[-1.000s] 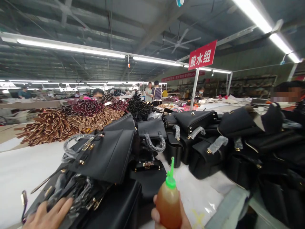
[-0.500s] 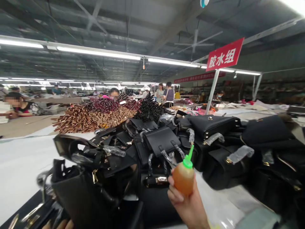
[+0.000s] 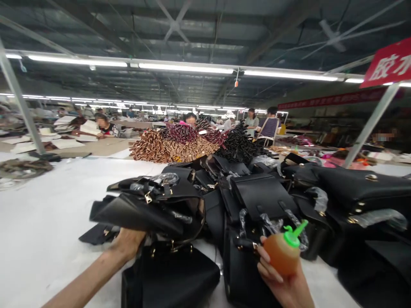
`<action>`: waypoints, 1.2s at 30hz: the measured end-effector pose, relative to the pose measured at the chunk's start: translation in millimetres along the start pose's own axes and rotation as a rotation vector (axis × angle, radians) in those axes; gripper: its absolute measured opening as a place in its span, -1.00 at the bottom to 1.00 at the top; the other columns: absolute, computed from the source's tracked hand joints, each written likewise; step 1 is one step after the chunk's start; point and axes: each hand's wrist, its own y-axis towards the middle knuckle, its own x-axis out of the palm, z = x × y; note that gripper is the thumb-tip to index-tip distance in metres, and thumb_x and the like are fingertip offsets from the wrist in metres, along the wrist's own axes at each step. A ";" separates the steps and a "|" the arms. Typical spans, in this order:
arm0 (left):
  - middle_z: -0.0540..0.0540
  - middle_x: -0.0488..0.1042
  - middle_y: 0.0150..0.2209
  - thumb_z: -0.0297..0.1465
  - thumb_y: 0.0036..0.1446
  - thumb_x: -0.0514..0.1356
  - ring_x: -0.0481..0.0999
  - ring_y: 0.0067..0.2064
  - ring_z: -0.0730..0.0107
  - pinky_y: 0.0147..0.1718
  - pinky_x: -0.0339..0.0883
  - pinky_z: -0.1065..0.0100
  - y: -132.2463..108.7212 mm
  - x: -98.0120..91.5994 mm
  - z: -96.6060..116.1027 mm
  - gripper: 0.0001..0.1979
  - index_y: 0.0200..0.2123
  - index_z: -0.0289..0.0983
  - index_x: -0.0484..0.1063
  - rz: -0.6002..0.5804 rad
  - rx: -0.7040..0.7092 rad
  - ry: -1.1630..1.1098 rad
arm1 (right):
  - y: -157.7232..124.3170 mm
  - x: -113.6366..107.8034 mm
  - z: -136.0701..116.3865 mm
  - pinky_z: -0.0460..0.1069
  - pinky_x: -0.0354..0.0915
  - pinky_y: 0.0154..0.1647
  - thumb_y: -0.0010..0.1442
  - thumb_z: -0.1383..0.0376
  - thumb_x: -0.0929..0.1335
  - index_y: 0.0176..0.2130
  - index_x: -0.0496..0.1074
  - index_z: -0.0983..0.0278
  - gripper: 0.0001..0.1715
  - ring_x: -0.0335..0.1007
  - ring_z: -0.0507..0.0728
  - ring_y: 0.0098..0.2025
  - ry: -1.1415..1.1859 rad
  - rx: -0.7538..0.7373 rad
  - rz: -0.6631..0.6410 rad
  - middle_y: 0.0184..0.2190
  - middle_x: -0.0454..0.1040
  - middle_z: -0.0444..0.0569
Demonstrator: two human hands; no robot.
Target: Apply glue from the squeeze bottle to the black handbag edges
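Note:
My right hand (image 3: 272,267) is wrapped round a squeeze bottle (image 3: 282,254) of amber liquid, its green nozzle cap pointing up and to the right. At the left, my left hand (image 3: 130,243) grips the underside of a black handbag (image 3: 138,214); its fingertips are hidden beneath the bag. That bag lies tilted at the left side of the pile, with plastic-wrapped handles and gold fittings. Close below it a second black handbag (image 3: 180,273) rests on the table. Another handbag (image 3: 261,194), with plastic-wrapped handles, lies just behind the bottle.
More black handbags (image 3: 349,182) crowd the right side. Behind the pile are bundles of brown strips (image 3: 149,147) and black strips (image 3: 239,145). The white table surface (image 3: 58,222) shows at left. Metal posts (image 3: 372,124) stand at both sides. Several people work farther back.
The view has turned left. My left hand has come up from the lower left edge with a black handbag, now at the pile's left side. My right hand still holds the bottle.

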 end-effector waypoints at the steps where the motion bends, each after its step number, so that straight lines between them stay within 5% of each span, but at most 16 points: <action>1: -0.17 0.50 -0.04 -0.67 0.03 -0.04 0.44 -0.01 0.11 -0.01 0.25 0.12 6.1 -9.7 -3.5 -0.48 -0.01 -0.21 0.46 -0.052 -0.017 0.027 | -0.1 0.1 -0.6 -0.18 0.04 -0.62 0.14 -0.04 0.35 -0.15 0.48 0.36 -0.46 -0.04 -0.18 -0.70 -0.018 0.013 0.003 -0.49 0.37 -0.06; 4: -0.28 0.48 -0.03 -0.66 0.08 -0.03 0.37 0.06 0.03 0.01 0.18 0.06 16.0 -20.0 -19.0 -0.58 -0.08 -0.31 0.47 -0.108 -0.110 0.075 | -1.2 -1.7 2.4 -0.18 0.03 -0.64 0.16 -0.03 0.33 -0.15 0.48 0.35 -0.48 -0.12 -0.18 -0.71 -0.041 0.063 0.031 -0.50 0.35 -0.08; 9: -0.36 0.41 0.02 -0.63 0.14 -0.08 0.28 0.12 -0.13 -0.04 0.18 -0.04 -1.5 11.9 -32.8 -0.57 0.06 -0.39 0.32 -0.094 -0.222 0.099 | -1.7 -7.4 12.7 -0.16 0.05 -0.64 0.11 -0.05 0.35 -0.15 0.47 0.35 -0.46 -0.16 -0.19 -0.72 -0.074 0.113 0.081 -0.51 0.32 -0.10; 13: -0.29 0.31 0.13 -0.51 0.16 0.03 0.27 0.14 0.01 0.04 0.15 0.06 -17.7 26.4 -44.4 -0.57 0.12 -0.29 0.24 -0.124 -0.127 0.048 | 0.3 -7.2 13.6 -0.13 0.09 -0.65 0.06 -0.08 0.38 -0.15 0.47 0.36 -0.41 -0.10 -0.18 -0.73 -0.110 0.136 0.108 -0.51 0.33 -0.07; 16: -0.22 0.35 0.10 -0.44 0.15 0.08 0.33 0.10 0.10 0.04 0.18 0.17 -26.9 24.9 -54.3 -0.61 0.08 -0.26 0.30 -0.159 -0.052 -0.007 | -1.0 -0.2 9.4 -0.11 0.12 -0.66 0.05 -0.02 0.38 -0.16 0.47 0.37 -0.45 -0.09 -0.16 -0.74 -0.136 0.139 0.114 -0.51 0.33 -0.05; 20: -0.24 0.27 0.18 -0.60 0.14 -0.03 0.21 0.19 0.11 0.16 0.03 0.13 -42.9 19.5 -54.1 -0.52 0.14 -0.32 0.24 -0.129 -0.069 -0.034 | -11.6 20.2 4.7 -0.10 0.10 -0.68 0.09 0.08 0.36 -0.19 0.46 0.31 -0.61 -0.16 -0.16 -0.74 -0.138 0.139 0.141 -0.52 0.29 -0.09; 23: -0.20 0.13 0.27 -0.70 0.07 -0.09 0.10 0.25 0.18 0.22 -0.10 0.11 -59.9 8.1 -50.3 -0.41 0.18 -0.30 0.19 -0.101 -0.109 -0.056 | -27.9 34.8 7.2 -0.12 0.10 -0.68 0.08 0.02 0.36 -0.18 0.44 0.33 -0.54 -0.22 -0.17 -0.72 -0.101 0.155 0.154 -0.51 0.26 -0.13; 25: -0.27 0.16 0.24 -0.70 0.06 -0.10 0.16 0.22 0.13 0.18 -0.01 0.10 -77.2 -4.4 -47.5 -0.43 0.15 -0.35 0.22 -0.109 -0.160 -0.079 | -41.6 39.2 11.6 -0.13 0.11 -0.66 0.10 0.01 0.35 -0.15 0.43 0.36 -0.50 -0.24 -0.18 -0.70 -0.077 0.162 0.167 -0.50 0.23 -0.15; 27: -0.33 0.33 0.12 -0.61 0.13 -0.11 0.32 0.11 0.09 0.05 0.18 0.13 -101.5 -17.5 -40.4 -0.54 0.09 -0.40 0.29 -0.143 -0.213 -0.125 | -55.9 38.6 17.1 -0.14 0.11 -0.65 0.12 0.06 0.35 -0.13 0.42 0.38 -0.52 -0.27 -0.19 -0.70 -0.048 0.149 0.183 -0.50 0.21 -0.18; 30: -0.09 0.53 -0.16 -0.29 0.25 -0.10 0.50 -0.16 0.29 -0.17 0.34 0.36 -147.9 -28.8 -14.2 -0.62 0.05 -0.24 0.32 -0.247 -0.234 -0.468 | -74.8 32.7 25.9 -0.17 0.10 -0.63 0.09 0.15 0.38 -0.11 0.42 0.40 -0.56 -0.25 -0.20 -0.70 -0.004 0.143 0.198 -0.50 0.18 -0.20; 34: -0.02 0.52 -0.30 -0.18 0.03 0.10 0.47 -0.35 0.30 -0.32 0.32 0.35 -195.2 -20.7 41.5 -0.27 0.25 -0.28 0.00 -0.323 -0.347 -0.897 | -87.1 27.1 38.8 -0.16 0.07 -0.60 0.08 0.14 0.39 -0.12 0.43 0.40 -0.56 -0.19 -0.19 -0.70 -0.016 0.156 0.188 -0.50 0.19 -0.20; 36: -0.03 0.50 -0.35 -0.25 0.02 0.07 0.47 -0.36 0.28 -0.35 0.32 0.34 -198.3 -14.8 68.6 -0.31 0.23 -0.30 0.03 -0.301 -0.355 -1.092 | -86.0 25.5 44.4 -0.14 0.09 -0.56 0.09 0.05 0.39 -0.14 0.44 0.39 -0.51 -0.14 -0.17 -0.69 -0.072 0.145 0.166 -0.49 0.24 -0.17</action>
